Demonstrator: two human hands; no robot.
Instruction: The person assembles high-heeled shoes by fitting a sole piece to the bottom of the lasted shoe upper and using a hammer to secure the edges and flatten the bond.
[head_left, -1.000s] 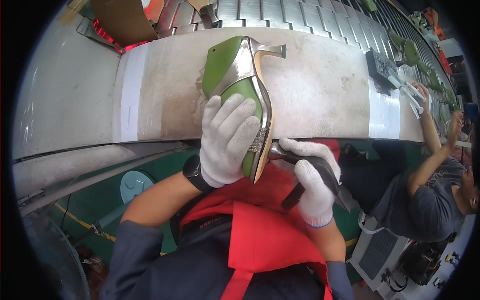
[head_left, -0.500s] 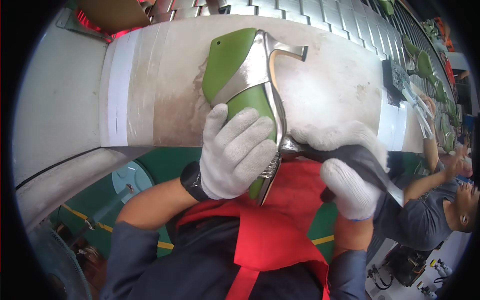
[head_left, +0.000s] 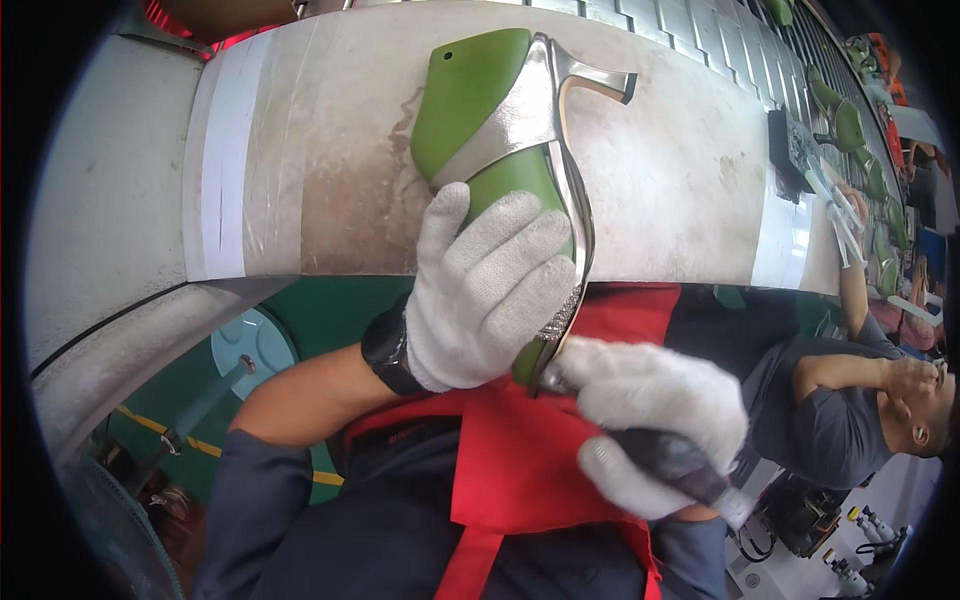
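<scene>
A silver high-heeled sandal [head_left: 515,120] sits on a green shoe last [head_left: 470,85], lying on its side with the heel pointing away to the right. My left hand [head_left: 490,290], in a white knit glove and closed around the last's front part, keeps it at the table's near edge. A glittery strap [head_left: 560,318] shows just past those fingers. My right hand [head_left: 665,395], gloved too, grips a dark-handled tool [head_left: 665,458]. The tool's shiny metal end [head_left: 556,378] is at the sole's edge by the toe; its exact shape is mostly hidden by my fingers.
The pale worktable [head_left: 680,170] has taped bands at both ends. Behind it runs a metal slat conveyor [head_left: 690,50]. A dark box [head_left: 790,150] stands at the table's right. Another person [head_left: 850,410] sits close on my right. A blue round stool [head_left: 255,350] is lower left.
My right hand has moved the tool left and toward me, from the sole's middle to the toe. The sandal and my left hand have shifted slightly right and away.
</scene>
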